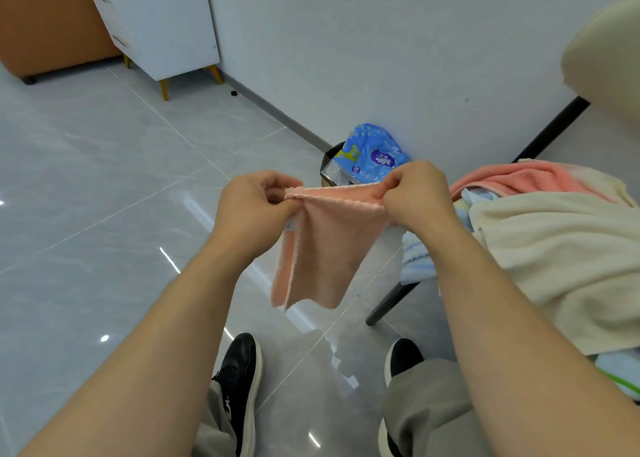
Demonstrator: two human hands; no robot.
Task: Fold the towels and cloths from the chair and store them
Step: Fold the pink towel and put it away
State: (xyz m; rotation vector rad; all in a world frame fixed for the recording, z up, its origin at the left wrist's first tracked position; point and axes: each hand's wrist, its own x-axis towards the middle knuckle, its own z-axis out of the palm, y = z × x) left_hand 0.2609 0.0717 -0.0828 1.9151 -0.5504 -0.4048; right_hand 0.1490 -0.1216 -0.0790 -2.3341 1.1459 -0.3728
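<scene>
Two-footed, stood in black shoes (239, 387) on glossy grey floor tiles (86, 214), straight below the pink cloth (325, 248). Reached both bare forearms up and forward to that cloth.

Pinched its top edge at the left corner with the left hand (256, 207), thumb and curled fingers closed on the fabric. Pinched the same edge at the right corner with the right hand (415, 196), fingers likewise curled tight on the hem. Held the edge stretched level between the two hands and let the rest hang in a doubled flap, clear of the floor. Showed a small white label on the cloth just under the left hand.

Just right of the cloth, found the chair (391, 304) on black legs, its seat heaped with laundry: a cream towel (554, 248) draped on top, a coral towel (536, 176) behind it, a pale blue cloth (417, 259) spilling over the edge nearest the pink cloth.

Beyond the cloth, against the wall (381, 40), spotted a black bin (329, 158) holding a blue plastic pack (374, 155) that stuck up above the rim.

Far up and left of the cloth, made out a white cabinet (156, 23) with drawers on gold legs, and beside it an orange seat (45, 23).
</scene>
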